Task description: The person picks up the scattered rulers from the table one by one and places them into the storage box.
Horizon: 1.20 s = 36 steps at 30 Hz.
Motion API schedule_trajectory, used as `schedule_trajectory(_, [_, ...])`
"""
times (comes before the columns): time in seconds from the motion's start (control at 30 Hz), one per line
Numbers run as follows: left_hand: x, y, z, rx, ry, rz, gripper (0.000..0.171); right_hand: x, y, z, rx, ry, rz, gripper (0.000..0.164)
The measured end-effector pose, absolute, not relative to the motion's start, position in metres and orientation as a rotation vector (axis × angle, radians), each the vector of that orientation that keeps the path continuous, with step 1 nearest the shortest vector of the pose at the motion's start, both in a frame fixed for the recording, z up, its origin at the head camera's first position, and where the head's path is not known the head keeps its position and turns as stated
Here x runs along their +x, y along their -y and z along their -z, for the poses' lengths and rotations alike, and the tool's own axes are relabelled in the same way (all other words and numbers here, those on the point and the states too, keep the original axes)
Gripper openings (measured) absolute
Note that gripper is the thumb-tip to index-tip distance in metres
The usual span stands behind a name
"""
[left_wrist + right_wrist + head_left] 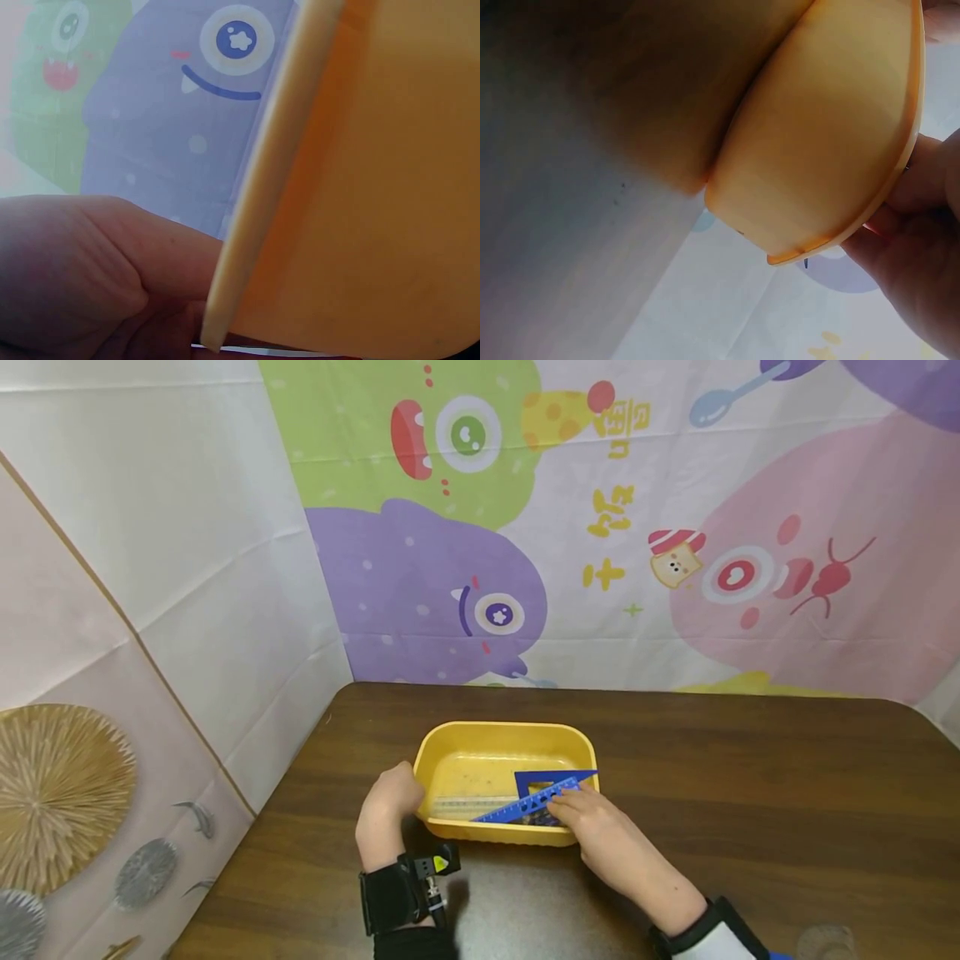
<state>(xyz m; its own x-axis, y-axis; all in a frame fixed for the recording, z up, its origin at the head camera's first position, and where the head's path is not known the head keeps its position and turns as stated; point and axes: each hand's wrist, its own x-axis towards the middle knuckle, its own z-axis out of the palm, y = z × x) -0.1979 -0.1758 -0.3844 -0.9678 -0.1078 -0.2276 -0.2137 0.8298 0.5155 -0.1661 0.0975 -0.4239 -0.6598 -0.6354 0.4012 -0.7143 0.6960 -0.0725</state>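
Note:
A yellow plastic basin (pixel 504 735) stands on the table. My left hand (pixel 390 802) grips its left rim, the fingers mostly hidden; in the left wrist view the thumb side of the left hand (pixel 142 262) lies against the rim (pixel 262 187). My right hand (pixel 600 831) reaches over the front right corner and pinches a blue ruler (pixel 517 808) near its right end. That ruler slants across a blue set square (pixel 540 775), whose tip lies over the right rim. A clear ruler (pixel 472 803) lies along the basin's front side. Dark patterned material under the blue ruler is partly hidden.
The brown wooden table (pixel 750 777) extends to both sides. A cartoon-printed cloth (pixel 615 643) hangs behind its far edge, and a pale panel with gold and silver discs stands at the left. Some beige object (pixel 825 941) shows at the lower right.

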Motion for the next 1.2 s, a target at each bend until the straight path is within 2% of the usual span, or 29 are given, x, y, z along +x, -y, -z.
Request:
schedule_trajectory(0.33, [-0.198, 0.176, 0.385, -0.248, -2.824, -0.833, 0.019, -0.165, -0.1, 0.426, 1.089, 2.556, -0.294, 0.032])
schedule_trajectory(0.67, [-0.196, 0.175, 0.383, -0.252, -2.831, -0.835, 0.018, -0.159, -0.119, 0.413, 1.065, 2.609, -0.396, 0.047])
schedule_trajectory(1.0, [-0.197, 0.176, 0.383, -0.251, -2.831, -0.827, 0.018, -0.154, -0.146, 0.407, 0.965, 2.6, -0.46, 0.034])
schedule_trajectory(1.2, [-0.198, 0.176, 0.384, -0.236, -2.821, -0.812, 0.019, -0.143, -0.16, 0.403, 0.85, 2.77, -0.446, 0.043])
